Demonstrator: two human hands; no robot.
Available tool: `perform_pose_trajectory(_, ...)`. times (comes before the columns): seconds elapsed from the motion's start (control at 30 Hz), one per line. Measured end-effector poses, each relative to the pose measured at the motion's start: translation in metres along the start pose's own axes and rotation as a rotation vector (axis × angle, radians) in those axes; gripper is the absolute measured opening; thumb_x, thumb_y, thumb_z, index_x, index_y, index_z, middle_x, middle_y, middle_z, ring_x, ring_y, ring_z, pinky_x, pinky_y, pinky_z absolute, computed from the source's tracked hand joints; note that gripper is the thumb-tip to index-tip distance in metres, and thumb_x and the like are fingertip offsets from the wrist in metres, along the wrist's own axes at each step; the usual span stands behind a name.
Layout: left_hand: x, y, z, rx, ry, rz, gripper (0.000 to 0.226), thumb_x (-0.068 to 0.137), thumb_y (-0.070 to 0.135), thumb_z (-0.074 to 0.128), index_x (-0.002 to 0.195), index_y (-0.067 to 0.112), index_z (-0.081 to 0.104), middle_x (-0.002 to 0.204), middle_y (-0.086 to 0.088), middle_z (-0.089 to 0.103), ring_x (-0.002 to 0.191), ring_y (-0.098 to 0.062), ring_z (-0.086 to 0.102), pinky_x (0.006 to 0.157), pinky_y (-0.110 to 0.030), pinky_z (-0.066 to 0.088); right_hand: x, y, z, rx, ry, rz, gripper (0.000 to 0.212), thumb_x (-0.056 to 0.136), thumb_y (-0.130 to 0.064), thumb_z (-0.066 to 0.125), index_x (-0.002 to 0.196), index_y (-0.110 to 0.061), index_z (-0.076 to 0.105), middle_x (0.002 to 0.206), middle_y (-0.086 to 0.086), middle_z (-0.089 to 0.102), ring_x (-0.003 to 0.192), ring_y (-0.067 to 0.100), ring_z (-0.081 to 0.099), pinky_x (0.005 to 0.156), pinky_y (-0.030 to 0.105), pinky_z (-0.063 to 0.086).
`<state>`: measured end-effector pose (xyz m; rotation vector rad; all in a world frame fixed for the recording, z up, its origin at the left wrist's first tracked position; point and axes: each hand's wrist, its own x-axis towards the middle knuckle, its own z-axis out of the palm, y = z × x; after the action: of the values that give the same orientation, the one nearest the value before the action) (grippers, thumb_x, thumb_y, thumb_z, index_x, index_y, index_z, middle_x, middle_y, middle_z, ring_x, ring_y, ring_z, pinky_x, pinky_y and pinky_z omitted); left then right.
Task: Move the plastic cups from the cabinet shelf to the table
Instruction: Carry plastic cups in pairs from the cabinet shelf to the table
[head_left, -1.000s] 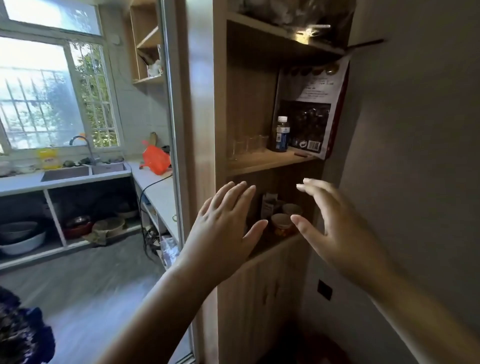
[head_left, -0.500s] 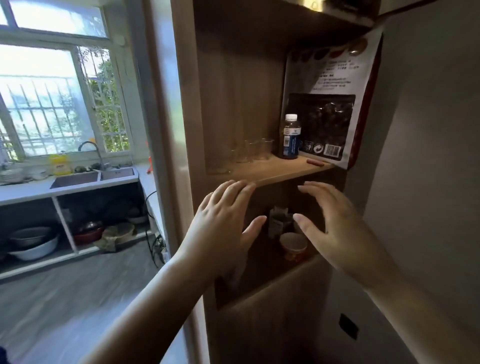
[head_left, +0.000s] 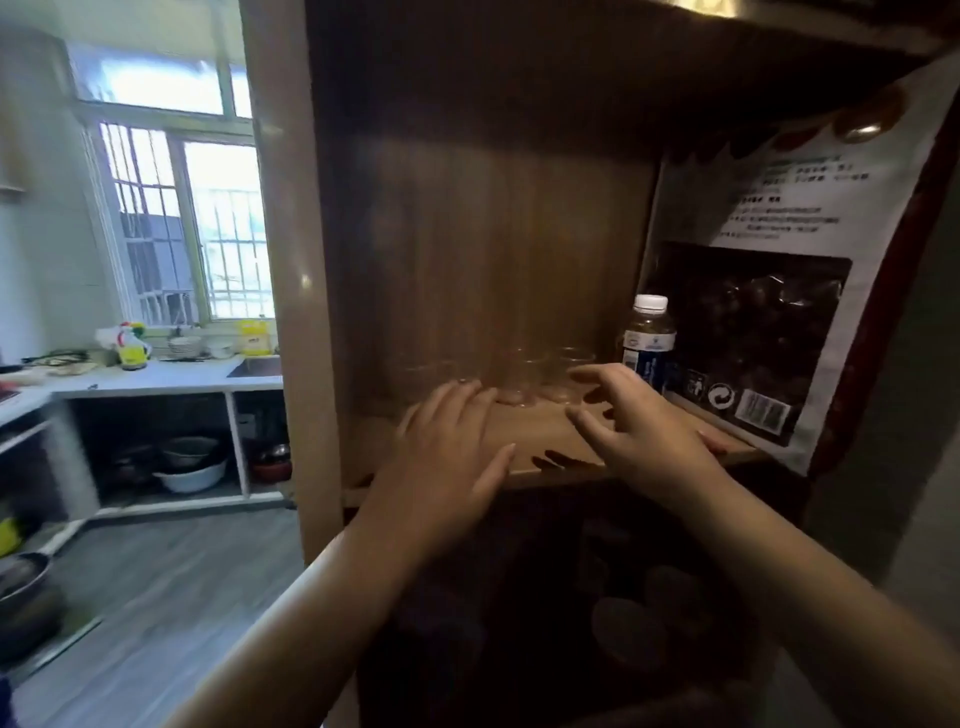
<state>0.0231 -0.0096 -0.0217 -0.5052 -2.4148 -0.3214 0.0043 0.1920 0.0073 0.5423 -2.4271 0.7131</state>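
Note:
Several clear plastic cups (head_left: 524, 376) stand in a row near the back of a wooden cabinet shelf (head_left: 545, 457), hard to make out against the dark wood. My left hand (head_left: 447, 457) reaches over the shelf's front, fingers spread, its tips close to the leftmost cups. My right hand (head_left: 634, 426) hovers just in front of the rightmost cup (head_left: 574, 366), fingers curled and apart, holding nothing. I cannot tell whether either hand touches a cup.
A small bottle with a white cap (head_left: 648, 343) and a large food bag (head_left: 779, 312) stand on the shelf's right. A lower shelf holds dim jars (head_left: 628, 629). At left are a kitchen counter (head_left: 156, 376) with a sink and bowls (head_left: 189, 465) underneath.
The view has closed in on the cabinet. Both hands have risen from below the shelf edge up onto the shelf, toward the cups.

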Motion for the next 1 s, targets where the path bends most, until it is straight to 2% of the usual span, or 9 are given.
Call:
perform_pose_trajectory(0.07,0.013,-0.003,0.010,0.028,-0.035,-0.075,0.061,0.090,0.050,0.038,0.143,0.024,0.021,0.152,0.002,0.025,0.138,-0.015,0.017,0.111,-0.038,0.015,0.027,0.015,0.010,0.003,-0.026,0.008,0.044,0.089,-0.032,0.057,0.130,-0.022,0.045,0.128,-0.002,0.050,0.100,0.007,0.053,0.079,0.023,0.047)
perform_pose_trajectory(0.13,0.024,-0.006,0.016,0.048,-0.034,-0.123,0.062,0.090,0.050,0.041,0.143,0.026,0.020,0.152,0.003,0.024,0.139,-0.014,0.016,0.111,-0.039,0.015,0.051,0.028,0.021,0.001,-0.034,-0.022,0.044,0.088,-0.030,0.057,0.129,-0.022,0.045,0.128,-0.001,0.051,0.097,0.008,0.056,0.078,0.024,0.049)
perform_pose_trajectory(0.23,0.034,-0.009,0.021,0.073,0.019,-0.138,0.060,0.089,0.047,0.043,0.142,0.024,0.025,0.151,0.003,0.029,0.138,-0.014,0.019,0.109,-0.037,0.018,0.080,0.042,0.035,0.004,-0.049,-0.084,0.044,0.087,-0.027,0.059,0.129,-0.022,0.046,0.127,-0.001,0.052,0.092,0.007,0.057,0.075,0.022,0.048)
perform_pose_trajectory(0.4,0.044,-0.013,0.032,0.085,0.006,-0.162,0.057,0.089,0.041,0.046,0.140,0.023,0.029,0.148,0.003,0.032,0.136,-0.013,0.022,0.107,-0.033,0.023,0.107,0.051,0.053,0.026,-0.097,-0.079,0.045,0.085,-0.024,0.061,0.129,-0.023,0.047,0.129,-0.001,0.051,0.092,0.008,0.057,0.074,0.021,0.049)
perform_pose_trajectory(0.5,0.048,-0.015,0.036,0.101,0.058,-0.145,0.052,0.087,0.034,0.049,0.136,0.020,0.037,0.141,0.001,0.041,0.133,-0.015,0.027,0.107,-0.034,0.023,0.111,0.056,0.059,0.023,-0.119,-0.102,0.042,0.087,-0.024,0.060,0.127,-0.021,0.050,0.127,0.000,0.052,0.091,0.010,0.057,0.073,0.022,0.048)
perform_pose_trajectory(0.67,0.057,-0.016,0.041,0.116,0.067,-0.164,0.047,0.088,0.033,0.048,0.133,0.019,0.041,0.135,-0.001,0.047,0.130,-0.018,0.031,0.105,-0.034,0.027,0.116,0.063,0.065,0.013,-0.142,-0.127,0.037,0.087,-0.024,0.058,0.124,-0.021,0.054,0.120,-0.001,0.054,0.090,0.012,0.059,0.077,0.031,0.053)
perform_pose_trajectory(0.87,0.062,-0.016,0.042,0.085,0.078,-0.178,0.040,0.089,0.028,0.050,0.128,0.020,0.046,0.126,0.000,0.053,0.122,-0.017,0.041,0.097,-0.032,0.036,0.116,0.071,0.067,0.029,-0.120,-0.175,0.031,0.085,-0.018,0.060,0.115,-0.023,0.059,0.105,-0.007,0.054,0.088,0.008,0.056,0.073,0.021,0.048)
perform_pose_trajectory(1.0,0.064,-0.013,0.042,0.114,0.118,-0.167,0.027,0.089,0.024,0.051,0.114,0.018,0.056,0.112,-0.001,0.060,0.109,-0.017,0.047,0.086,-0.030,0.040,0.110,0.070,0.060,0.030,-0.092,-0.212,0.023,0.083,-0.017,0.063,0.105,-0.021,0.065,0.095,-0.009,0.053,0.084,0.008,0.057,0.070,0.022,0.050)
